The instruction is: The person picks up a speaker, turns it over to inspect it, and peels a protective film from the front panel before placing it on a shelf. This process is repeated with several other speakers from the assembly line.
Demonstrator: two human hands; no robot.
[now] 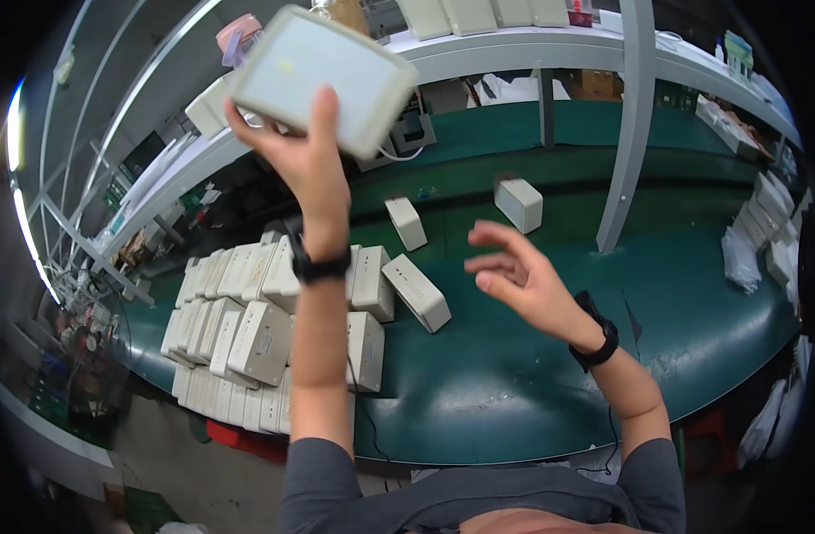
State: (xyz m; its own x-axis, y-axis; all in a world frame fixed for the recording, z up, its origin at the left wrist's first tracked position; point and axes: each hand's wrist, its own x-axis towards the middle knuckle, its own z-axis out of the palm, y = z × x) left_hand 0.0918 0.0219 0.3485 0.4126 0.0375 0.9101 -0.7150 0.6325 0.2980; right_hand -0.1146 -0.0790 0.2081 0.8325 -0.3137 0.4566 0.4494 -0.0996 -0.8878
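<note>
Left hand [302, 165] pinches the white box [336, 69] by its lower edge, thumb across its front, at the frame's upper left. Right hand [527, 285], right of centre, is empty, fingers loosely spread; its support would probably steady the box.

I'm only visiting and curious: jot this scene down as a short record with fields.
Left hand: raised, gripping an off-white boxy device with a pale flat panel
Right hand: open, fingers curved, holding nothing
Device pile: similar off-white units, left of the green tabletop
Overhead: white shelf bearing more units
</note>
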